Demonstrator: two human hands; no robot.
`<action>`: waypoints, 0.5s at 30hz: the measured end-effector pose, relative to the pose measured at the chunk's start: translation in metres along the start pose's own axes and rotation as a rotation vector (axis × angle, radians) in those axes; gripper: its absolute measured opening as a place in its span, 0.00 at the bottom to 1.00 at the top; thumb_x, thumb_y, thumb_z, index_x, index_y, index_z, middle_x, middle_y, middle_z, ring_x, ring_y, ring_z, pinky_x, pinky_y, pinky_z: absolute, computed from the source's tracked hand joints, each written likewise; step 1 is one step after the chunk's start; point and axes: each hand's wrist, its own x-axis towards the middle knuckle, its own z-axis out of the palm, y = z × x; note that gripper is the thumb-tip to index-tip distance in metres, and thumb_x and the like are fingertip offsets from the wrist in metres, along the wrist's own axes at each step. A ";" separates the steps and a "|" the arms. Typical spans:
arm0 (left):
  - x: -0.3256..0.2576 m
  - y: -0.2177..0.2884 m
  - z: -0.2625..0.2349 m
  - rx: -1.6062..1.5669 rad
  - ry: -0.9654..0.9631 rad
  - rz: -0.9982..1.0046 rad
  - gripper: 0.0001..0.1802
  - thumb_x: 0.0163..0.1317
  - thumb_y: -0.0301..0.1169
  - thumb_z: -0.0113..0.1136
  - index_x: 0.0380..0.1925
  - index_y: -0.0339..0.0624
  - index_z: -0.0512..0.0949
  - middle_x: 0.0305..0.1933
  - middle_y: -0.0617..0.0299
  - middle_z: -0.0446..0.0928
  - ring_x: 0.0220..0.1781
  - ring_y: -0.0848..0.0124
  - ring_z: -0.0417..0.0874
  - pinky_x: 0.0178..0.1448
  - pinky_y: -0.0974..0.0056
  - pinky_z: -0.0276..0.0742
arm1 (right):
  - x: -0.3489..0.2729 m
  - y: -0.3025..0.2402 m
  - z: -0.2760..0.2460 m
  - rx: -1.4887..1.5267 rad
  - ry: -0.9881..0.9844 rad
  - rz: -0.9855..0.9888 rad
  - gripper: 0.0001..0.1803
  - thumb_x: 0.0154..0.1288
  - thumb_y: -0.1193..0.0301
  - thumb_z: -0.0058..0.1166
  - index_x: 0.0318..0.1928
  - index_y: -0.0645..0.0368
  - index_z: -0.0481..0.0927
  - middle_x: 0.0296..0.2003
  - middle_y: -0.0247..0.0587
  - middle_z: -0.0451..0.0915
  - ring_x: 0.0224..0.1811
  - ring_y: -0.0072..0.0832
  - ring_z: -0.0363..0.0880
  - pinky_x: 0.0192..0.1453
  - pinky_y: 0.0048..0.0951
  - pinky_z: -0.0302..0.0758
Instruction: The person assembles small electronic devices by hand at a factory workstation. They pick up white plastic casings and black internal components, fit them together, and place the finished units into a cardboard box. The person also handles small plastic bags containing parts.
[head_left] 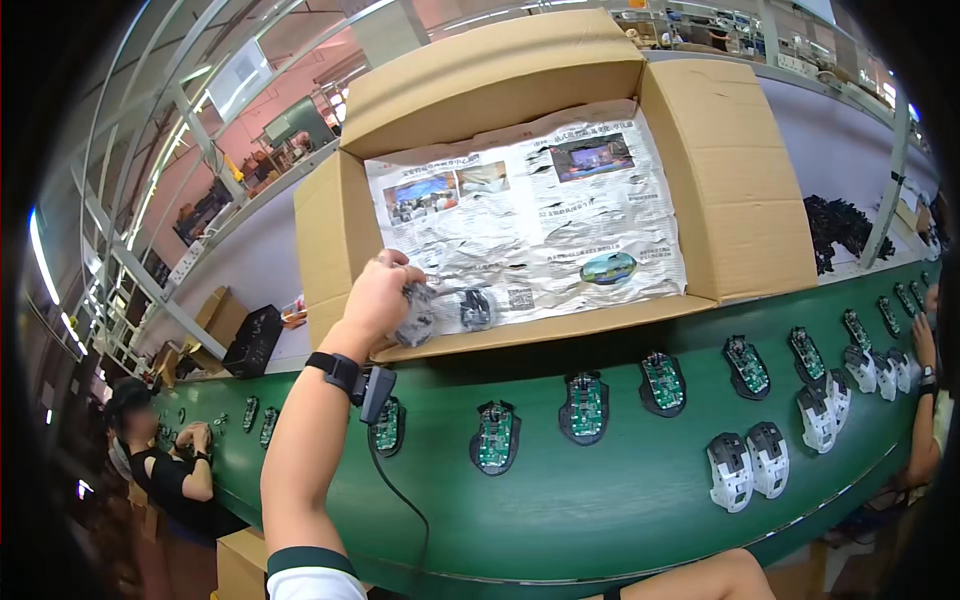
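The left hand point(380, 295) is closing around a grey mouse shell point(416, 313) and lowering it into the newspaper-lined cardboard box point(730, 190), beside one mouse point(476, 309) already lying there. Packing looks barely begun; many circuit-board bases point(494, 437) are waiting on the green conveyor point(620, 500). The right hand is out of view.

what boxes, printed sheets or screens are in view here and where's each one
Cardboard box: large, brown, flaps open, behind the green conveyor.
Newspaper sheet: lining the box, creased, grey print with colour photos; left hand rests on it, holding a grey mouse shell.
Small brown carton: lower left, by the belt.
Screen: pale panel, upper left, overhead.
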 end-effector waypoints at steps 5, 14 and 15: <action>-0.019 0.047 -0.086 -0.299 -0.163 -0.028 0.24 0.43 0.13 0.60 0.40 0.46 0.88 0.50 0.50 0.82 0.54 0.50 0.84 0.59 0.54 0.81 | -0.006 0.002 -0.007 0.005 0.037 0.035 0.12 0.65 0.60 0.57 0.35 0.56 0.77 0.33 0.48 0.81 0.36 0.52 0.83 0.38 0.52 0.79; -0.222 0.043 -0.103 0.013 -0.522 -0.188 0.27 0.46 0.20 0.67 0.50 0.49 0.84 0.52 0.52 0.82 0.59 0.53 0.82 0.60 0.52 0.82 | 0.000 0.000 -0.004 -0.006 0.084 -0.020 0.12 0.64 0.60 0.58 0.35 0.55 0.77 0.29 0.49 0.82 0.34 0.53 0.84 0.37 0.54 0.78; -0.229 0.036 -0.098 0.108 -0.596 -0.264 0.28 0.48 0.24 0.69 0.54 0.48 0.82 0.53 0.51 0.81 0.60 0.53 0.82 0.61 0.51 0.81 | 0.000 -0.004 -0.006 -0.023 0.072 -0.008 0.12 0.63 0.60 0.58 0.35 0.55 0.78 0.29 0.49 0.83 0.33 0.53 0.84 0.37 0.54 0.78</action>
